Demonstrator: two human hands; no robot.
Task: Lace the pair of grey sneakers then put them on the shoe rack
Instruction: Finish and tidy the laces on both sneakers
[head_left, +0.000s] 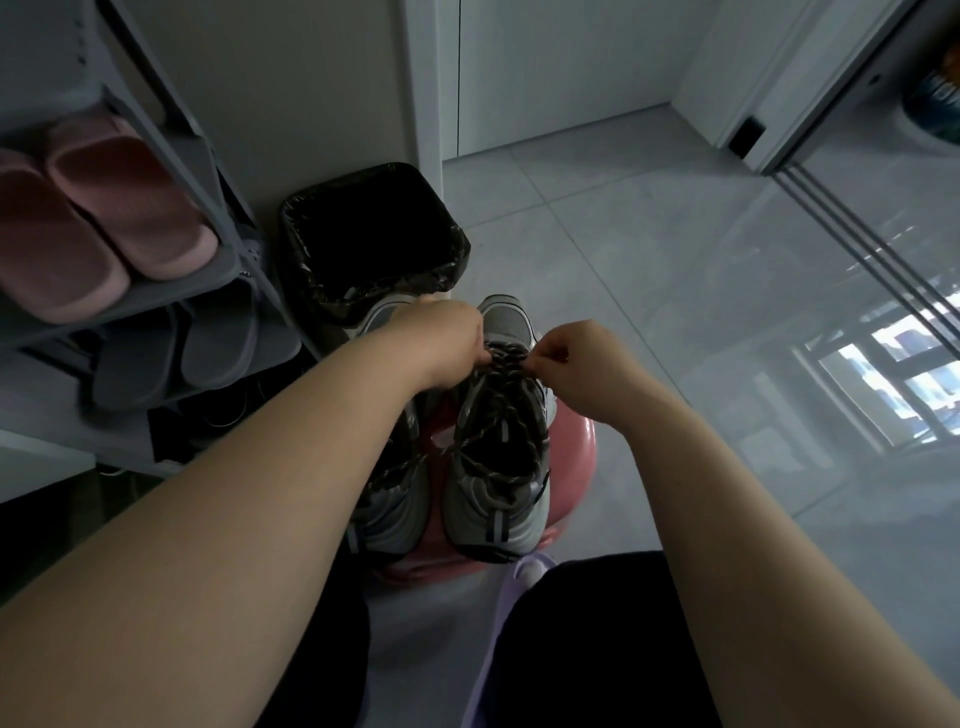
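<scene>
**Now, watch the lace at the toe end**

Right now the pair sits side by side on the pink stool (576, 441), toes pointing away from you and close to the bin (374, 234); the rack (228, 270) stands to your left, pink slippers (104, 218) on one shelf, grey slippers (176, 353) below. Your left hand (447, 338) is curled on the lace (506, 358) at the far eyelets of the right sneaker (493, 499); your right hand (576, 364) pinches the same lace from the other side, thumb against finger. Your forearm hides most of the left sneaker (389, 499), so I cannot tell how far it is laced.

What could go wrong, as I judge it:

- a hard tug with both hands could drag the right sneaker forward off the stool and toward the bin; nothing pins it down
- pulling one side more than the other would leave one end short
- the crossings nearer the heel look slack; they could snag or twist as you draw the lace through
- the light is dim and the lace is dark, so a skipped eyelet is easy to miss
- your left forearm lies over the left sneaker; a sweep of it could knock that shoe off.
</scene>
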